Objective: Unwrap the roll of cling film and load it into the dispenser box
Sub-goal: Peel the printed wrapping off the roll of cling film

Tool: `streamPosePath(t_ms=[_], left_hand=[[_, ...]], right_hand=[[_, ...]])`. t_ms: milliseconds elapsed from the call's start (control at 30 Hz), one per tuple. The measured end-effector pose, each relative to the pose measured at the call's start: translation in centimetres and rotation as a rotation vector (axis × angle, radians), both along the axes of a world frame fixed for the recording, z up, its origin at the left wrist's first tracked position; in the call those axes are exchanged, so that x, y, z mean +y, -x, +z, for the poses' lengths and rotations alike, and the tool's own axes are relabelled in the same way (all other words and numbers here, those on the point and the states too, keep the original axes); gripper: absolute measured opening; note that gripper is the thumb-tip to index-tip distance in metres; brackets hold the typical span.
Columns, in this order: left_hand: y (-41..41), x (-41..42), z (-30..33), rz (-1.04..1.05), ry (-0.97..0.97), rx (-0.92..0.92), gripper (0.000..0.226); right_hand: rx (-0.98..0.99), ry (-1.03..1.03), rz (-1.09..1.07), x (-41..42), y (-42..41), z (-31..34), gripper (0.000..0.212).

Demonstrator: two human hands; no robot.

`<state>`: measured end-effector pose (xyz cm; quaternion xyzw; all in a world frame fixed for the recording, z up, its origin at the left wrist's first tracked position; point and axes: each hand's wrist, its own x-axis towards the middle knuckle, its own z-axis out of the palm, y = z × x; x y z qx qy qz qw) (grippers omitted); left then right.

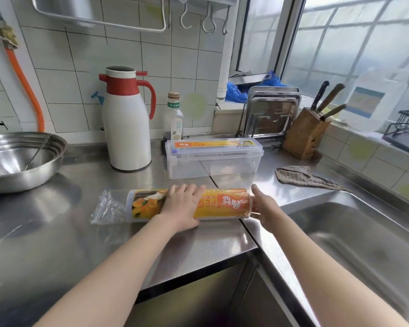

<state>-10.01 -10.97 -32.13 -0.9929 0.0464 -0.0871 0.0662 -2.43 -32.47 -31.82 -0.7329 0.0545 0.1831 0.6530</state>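
A roll of cling film (222, 204) with an orange printed label lies on its side on the steel counter, still in clear wrapping that bunches up loosely at its left end (109, 208). My left hand (182, 206) lies over the middle of the roll, fingers curved across its top. At the roll's right end is my right hand (262, 206), fingers straight against that end. Behind the roll stands the clear plastic dispenser box (213, 159), its lid down, with an orange label on top.
A white and red thermos jug (128, 121) and a small bottle (175, 116) stand behind the box. Steel bowls (19, 159) sit at left. A sink (364, 244) opens at right, with a cloth (302, 177), a knife block (305, 133) and steel trays (269, 114) behind.
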Motion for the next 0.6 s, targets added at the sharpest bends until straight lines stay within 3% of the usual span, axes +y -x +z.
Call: streamPosePath(t_ms=[133,233,333,500,600], left_hand=[[-0.6,0.3,-0.6,-0.013,0.029,-0.035,0.096],[-0.5,0.3,-0.8,-0.007,0.026,-0.071,0.094],[-0.5,0.2,-0.9,-0.009,0.027,-0.081,0.093],[-0.3,0.2,-0.8,-0.008,0.031,-0.087,0.092],[-0.2,0.1,-0.9,-0.002,0.033,-0.096,0.091]], right_hand=[[0.052,-0.045,0.161,-0.5,-0.7,-1.4,0.068],[0.091,-0.059,0.218,-0.4,-1.2,-1.5,0.061],[0.071,-0.066,0.196,0.0,-1.2,-1.7,0.052],[0.086,-0.097,0.203,-0.1,-1.4,-1.8,0.054],[0.112,-0.084,0.094,0.5,-1.5,-1.4,0.055]])
